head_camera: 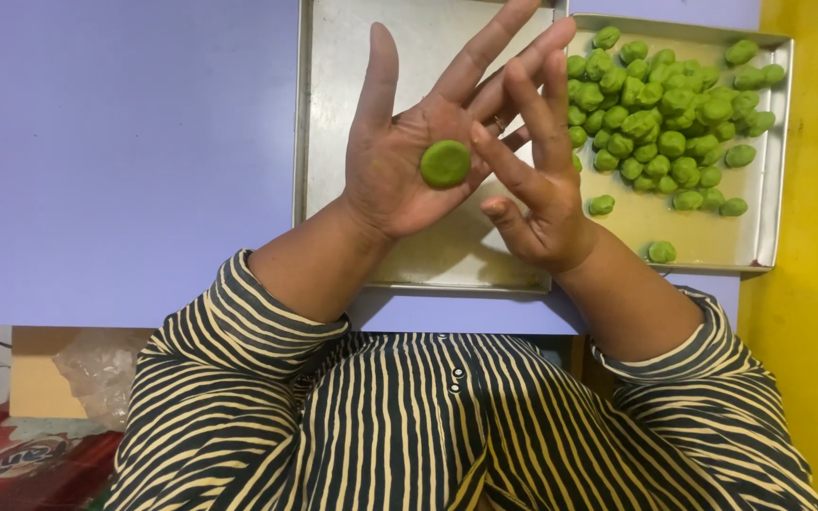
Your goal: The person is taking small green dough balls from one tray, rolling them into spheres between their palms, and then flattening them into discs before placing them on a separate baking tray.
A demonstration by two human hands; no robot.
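Over the empty metal tray (333,142), a flattened green dough disc (445,163) lies flat in the spread, upturned left hand (409,161), while the right hand (537,180), fingers open, hovers just beside it, nearer the tray of green dough balls (759,189).

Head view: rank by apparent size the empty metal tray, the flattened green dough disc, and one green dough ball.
1. Empty metal tray
2. Flattened green dough disc on the left palm, nearer the camera
3. Green dough ball, only slightly smaller; unsure
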